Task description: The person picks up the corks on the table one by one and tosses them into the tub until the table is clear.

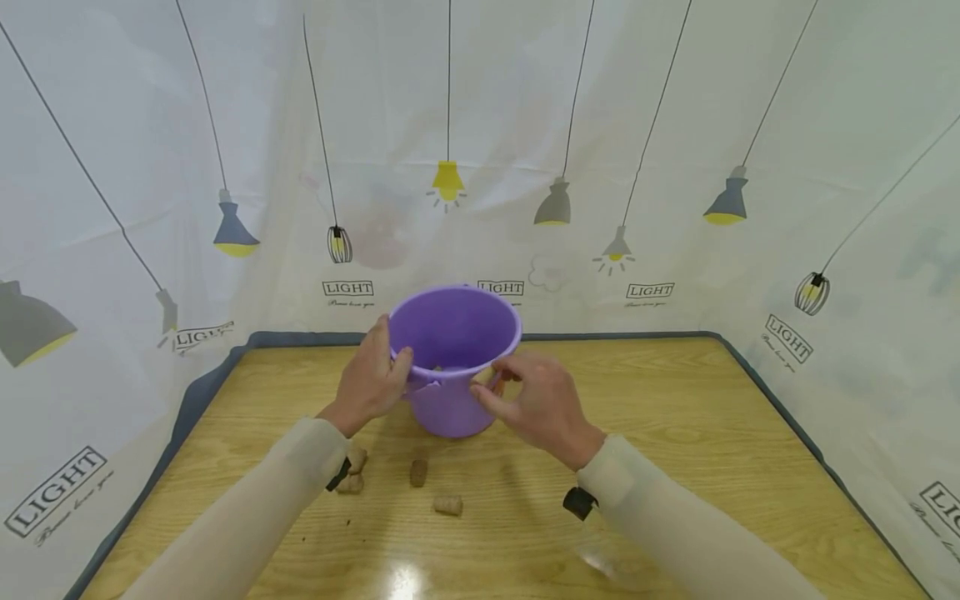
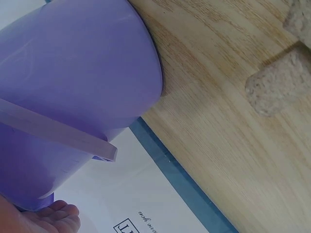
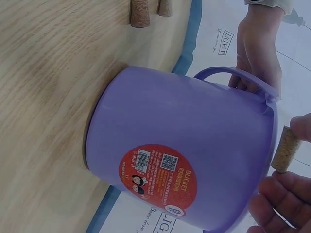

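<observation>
A purple plastic bucket (image 1: 450,408) stands upright on the wooden table, its mouth facing up and slightly toward me. My left hand (image 1: 367,375) grips its left rim, thumb at the near side; the bucket's handle (image 2: 58,131) hangs along the outside wall. At the right front of the rim, my right hand (image 1: 540,400) pinches a cork (image 3: 285,150) by its two ends between thumb and fingers. A red round label (image 3: 158,179) is stuck on the bucket's side. Most of the bucket's bottom inside is hidden by the near wall.
Several corks lie on the table in front of the bucket: one dark cork (image 1: 418,472), a paler cork (image 1: 447,504), and others by my left wrist, such as this cork (image 1: 350,483). A cloth (image 1: 480,100) printed with lamps hangs behind and at both sides of the table (image 1: 637,517).
</observation>
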`<state>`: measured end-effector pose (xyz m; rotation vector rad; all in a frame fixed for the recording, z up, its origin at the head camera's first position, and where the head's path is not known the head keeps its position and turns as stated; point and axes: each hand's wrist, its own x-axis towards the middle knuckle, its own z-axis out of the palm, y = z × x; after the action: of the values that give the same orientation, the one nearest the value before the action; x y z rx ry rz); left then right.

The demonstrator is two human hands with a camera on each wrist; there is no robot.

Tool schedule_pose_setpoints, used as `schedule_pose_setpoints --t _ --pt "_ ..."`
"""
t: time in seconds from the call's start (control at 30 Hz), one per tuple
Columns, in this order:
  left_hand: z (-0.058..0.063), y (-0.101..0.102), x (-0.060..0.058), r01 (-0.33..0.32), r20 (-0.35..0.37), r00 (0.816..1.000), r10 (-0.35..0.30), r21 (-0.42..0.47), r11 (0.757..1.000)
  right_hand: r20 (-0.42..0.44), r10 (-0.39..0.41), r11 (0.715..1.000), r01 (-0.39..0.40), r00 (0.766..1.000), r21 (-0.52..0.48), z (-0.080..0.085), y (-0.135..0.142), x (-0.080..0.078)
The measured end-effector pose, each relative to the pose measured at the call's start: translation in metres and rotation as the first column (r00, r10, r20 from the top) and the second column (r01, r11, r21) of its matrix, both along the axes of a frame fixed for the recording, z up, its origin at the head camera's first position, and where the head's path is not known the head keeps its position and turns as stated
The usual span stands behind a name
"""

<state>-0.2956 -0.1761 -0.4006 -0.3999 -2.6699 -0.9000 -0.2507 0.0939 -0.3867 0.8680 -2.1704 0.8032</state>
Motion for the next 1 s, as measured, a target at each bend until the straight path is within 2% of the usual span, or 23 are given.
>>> schedule_pose_setpoints --t 0.17,0.6,1.0 --pt "0.000 0.000 0.000 0.001 -0.003 1.000 -0.001 0.001 1.000 -0.030 0.007 1.000 -0.008 1.000 -0.020 0.007 -0.001 -0.001" --pt "0.001 0.000 0.001 0.001 0.010 1.000 -0.001 -0.002 1.000 -0.039 -0.101 0.995 0.099 0.994 -0.030 0.020 -0.006 -0.015" --pt "0.001 0.000 0.000 0.002 -0.002 1.000 -0.002 0.001 1.000 0.076 -0.178 0.984 0.177 0.981 0.024 0.029 -0.013 -0.030"
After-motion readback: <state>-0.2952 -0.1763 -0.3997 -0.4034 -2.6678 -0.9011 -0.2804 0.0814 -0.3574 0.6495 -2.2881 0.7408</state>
